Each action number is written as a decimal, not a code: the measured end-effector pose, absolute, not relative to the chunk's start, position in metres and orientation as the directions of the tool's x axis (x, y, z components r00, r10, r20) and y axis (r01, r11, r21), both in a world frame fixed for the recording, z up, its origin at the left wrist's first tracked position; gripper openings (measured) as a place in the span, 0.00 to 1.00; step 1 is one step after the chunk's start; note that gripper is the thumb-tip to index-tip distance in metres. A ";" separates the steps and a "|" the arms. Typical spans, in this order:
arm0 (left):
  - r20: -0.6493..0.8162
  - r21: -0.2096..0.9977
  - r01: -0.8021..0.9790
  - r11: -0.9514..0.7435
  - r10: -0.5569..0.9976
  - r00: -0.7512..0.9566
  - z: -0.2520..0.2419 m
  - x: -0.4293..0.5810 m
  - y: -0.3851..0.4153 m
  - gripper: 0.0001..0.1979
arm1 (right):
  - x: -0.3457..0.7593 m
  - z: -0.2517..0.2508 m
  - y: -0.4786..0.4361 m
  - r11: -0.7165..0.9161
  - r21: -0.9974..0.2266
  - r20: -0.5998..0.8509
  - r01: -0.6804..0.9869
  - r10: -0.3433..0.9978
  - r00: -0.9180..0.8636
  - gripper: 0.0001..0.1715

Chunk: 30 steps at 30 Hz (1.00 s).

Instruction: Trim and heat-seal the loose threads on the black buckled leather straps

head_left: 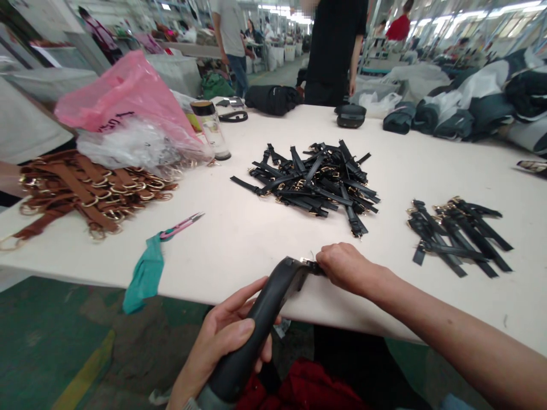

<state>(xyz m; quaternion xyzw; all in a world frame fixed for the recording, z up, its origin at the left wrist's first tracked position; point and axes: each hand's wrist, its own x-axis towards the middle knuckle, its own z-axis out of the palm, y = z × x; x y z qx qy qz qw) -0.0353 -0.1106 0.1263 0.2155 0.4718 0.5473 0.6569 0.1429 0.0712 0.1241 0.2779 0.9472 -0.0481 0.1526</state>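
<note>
While my left hand grips a curved black tool, my right hand pinches a mostly hidden dark piece.

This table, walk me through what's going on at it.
At the table, a person grips a black handheld tool in the left hand. The fingers of the right hand pinch a small dark piece against the tool's head; it looks like a strap, though mostly hidden. Beyond the hands lies a large heap of black straps, with a smaller black pile to the right. Brown straps and pink snips lie to the left.
</note>
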 end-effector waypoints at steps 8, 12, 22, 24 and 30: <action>-0.388 0.797 -0.517 0.311 0.921 -0.044 0.126 -0.036 -0.106 0.31 | 0.142 0.121 0.072 0.881 0.002 -0.302 0.473 0.452 -0.840 0.13; -0.386 0.798 -0.514 0.313 0.922 -0.038 0.126 -0.035 -0.101 0.33 | 0.146 0.113 0.070 0.882 0.028 -0.261 0.470 0.460 -0.849 0.13; -0.393 0.804 -0.498 0.324 0.919 -0.035 0.125 -0.033 -0.100 0.32 | 0.157 0.083 0.058 0.676 -0.038 -0.032 0.736 0.735 -0.677 0.11; -0.389 0.807 -0.495 0.322 0.921 -0.034 0.124 -0.033 -0.099 0.32 | 0.158 0.077 0.057 0.612 -0.117 0.017 0.782 0.789 -0.615 0.10; -0.380 0.809 -0.500 0.310 0.924 -0.041 0.123 -0.034 -0.100 0.31 | 0.164 0.079 0.058 0.454 -0.378 0.014 0.807 0.874 -0.485 0.12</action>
